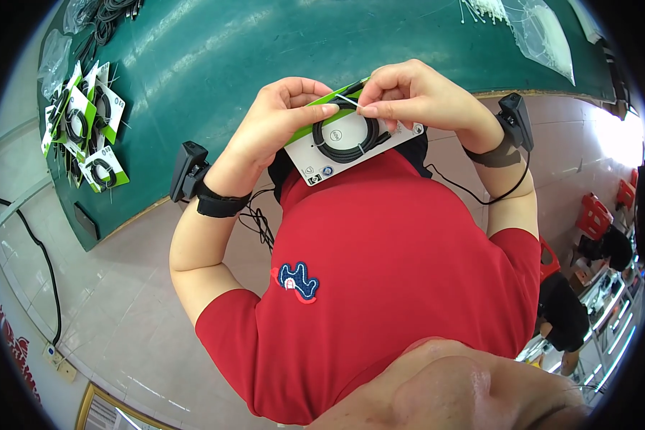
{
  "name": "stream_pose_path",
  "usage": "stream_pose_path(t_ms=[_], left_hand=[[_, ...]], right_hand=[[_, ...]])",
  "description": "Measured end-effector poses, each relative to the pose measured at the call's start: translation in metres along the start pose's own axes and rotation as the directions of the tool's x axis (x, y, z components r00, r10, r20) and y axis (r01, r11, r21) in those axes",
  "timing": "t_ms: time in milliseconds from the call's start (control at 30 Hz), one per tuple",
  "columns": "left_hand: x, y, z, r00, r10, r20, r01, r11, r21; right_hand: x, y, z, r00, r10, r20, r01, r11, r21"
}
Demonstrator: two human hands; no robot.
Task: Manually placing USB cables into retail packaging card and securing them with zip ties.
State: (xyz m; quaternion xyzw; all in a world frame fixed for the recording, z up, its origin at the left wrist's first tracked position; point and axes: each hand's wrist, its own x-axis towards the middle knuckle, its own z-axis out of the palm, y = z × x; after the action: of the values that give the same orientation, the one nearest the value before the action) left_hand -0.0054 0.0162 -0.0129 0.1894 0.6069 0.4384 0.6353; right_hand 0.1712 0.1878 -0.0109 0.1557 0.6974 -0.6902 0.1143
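My left hand grips the upper left edge of a white and green packaging card, its thumb lying over the front. On the card's face sits a coiled black cable, with one end pointing out at the right. A thin white cable tie shows near the top of the coil. My right hand is closed in a pinch on this tie, thumb against forefinger. The card is tilted, close to my body at the table's near edge. Fingers behind the card are partly hidden.
On the left of the green table lies a pile of carded cables. Loose black cables lie behind it. A clear bag of white cable ties lies at the far right. People and red chairs are farther right.
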Motion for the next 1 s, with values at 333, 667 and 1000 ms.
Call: stream_pose_path(t_ms=[333, 667, 1000], left_hand=[[0.002, -0.005, -0.001, 0.997, 0.081, -0.003, -0.081, 0.996, 0.038], [0.002, -0.006, -0.002, 0.999, -0.04, 0.013, 0.039, 0.998, 0.05], [0.001, -0.014, -0.002, 0.998, -0.039, 0.049, 0.04, 0.999, -0.011]], right_hand=[[0.003, 0.006, 0.009, 0.987, -0.116, -0.112, 0.14, 0.96, 0.241], [-0.001, 0.009, 0.016, 0.993, -0.014, -0.114, 0.044, 0.961, 0.272], [-0.007, 0.02, 0.033, 0.972, -0.064, -0.226, 0.107, 0.977, 0.183]])
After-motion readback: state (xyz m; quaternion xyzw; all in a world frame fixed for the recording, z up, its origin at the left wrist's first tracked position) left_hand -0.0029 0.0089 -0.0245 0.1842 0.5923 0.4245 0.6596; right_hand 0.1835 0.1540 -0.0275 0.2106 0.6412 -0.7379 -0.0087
